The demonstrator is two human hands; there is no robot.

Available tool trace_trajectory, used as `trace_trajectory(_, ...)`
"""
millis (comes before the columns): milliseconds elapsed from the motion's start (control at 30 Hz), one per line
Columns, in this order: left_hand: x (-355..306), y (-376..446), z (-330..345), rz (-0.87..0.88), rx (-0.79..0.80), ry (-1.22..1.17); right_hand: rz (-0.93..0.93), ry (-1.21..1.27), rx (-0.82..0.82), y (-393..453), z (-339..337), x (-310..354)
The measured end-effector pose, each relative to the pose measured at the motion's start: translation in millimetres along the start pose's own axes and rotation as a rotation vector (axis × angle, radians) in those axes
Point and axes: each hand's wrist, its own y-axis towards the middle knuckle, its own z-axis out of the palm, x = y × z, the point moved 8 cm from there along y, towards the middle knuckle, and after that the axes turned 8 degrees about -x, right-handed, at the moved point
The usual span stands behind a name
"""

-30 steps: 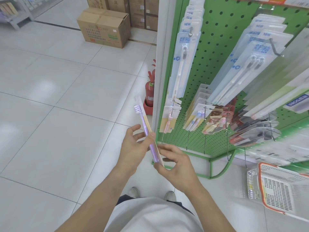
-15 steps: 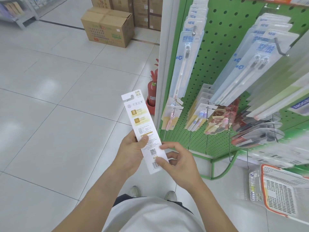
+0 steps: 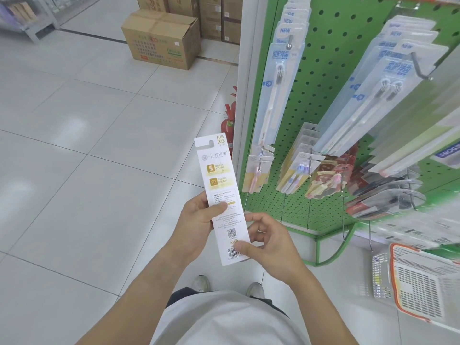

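We find the toothbrush pack (image 3: 221, 195) held in the air in front of the body, above the tiled floor (image 3: 99, 150) and just left of the green rack (image 3: 321, 100), touching neither. The pack stands nearly upright, its top tilted slightly left. Its printed back faces us, with the hang slot at the top edge and the barcode at the bottom edge.

The left hand (image 3: 196, 220) grips the pack at mid-height from its left edge. The thumb presses flat on the printed face and the other fingers curl behind the card. The right hand (image 3: 268, 242) pinches the bottom right corner. Its thumb lies on the barcode and its fingers curl behind the right edge.

On the rack, hanging packs (image 3: 276, 90) sit on hooks: long clear ones higher up, shorter card ones near the lower edge. A white and orange basket (image 3: 423, 282) shows beside the base of the rack; we cannot tell what carries it. A red fire extinguisher (image 3: 227, 125) stands on the floor at the left edge of the rack. A cardboard box (image 3: 161, 38) stands on the floor, well apart from both hands.
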Motion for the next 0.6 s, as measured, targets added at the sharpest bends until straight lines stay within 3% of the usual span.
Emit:
trace_trajectory(200, -12.2, -0.6, -5.7, 0.092, -0.136, 0.013, 0.039, -0.128, 0.153, -4.5, 4.6, -7.3)
trace_trajectory(400, -27.2, 0.1, -23.2, 0.136, -0.239, 0.021, 0.053, -0.075, 0.207, -6.1, -0.4, -4.5)
trace_trajectory(600, -37.7, -0.3, -34.7, 0.127, -0.263, 0.085, 0.134, 0.200, 0.037, 0.0, -30.5, 0.9)
